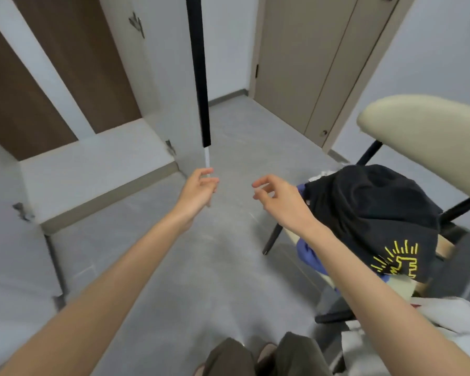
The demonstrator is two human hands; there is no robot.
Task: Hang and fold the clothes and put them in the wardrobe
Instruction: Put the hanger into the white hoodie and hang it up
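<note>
— Left hand [201,187], right hand [278,198]: both out in front?
— Yes, just apart, above grey floor [228,267].
— Edges, room?
— Open wardrobe [92,169] at left, raised white base. Wardrobe door [174,90] edge-on mid-view. Floor from there to the chair [432,137].
— Clothes?
— Black T-shirt [377,213], yellow print, crumpled on the chair, over something purple.
— Grip?
— On the left: curls round the door's lower edge. On the right: hangs loosely curled, holds nothing.
</note>
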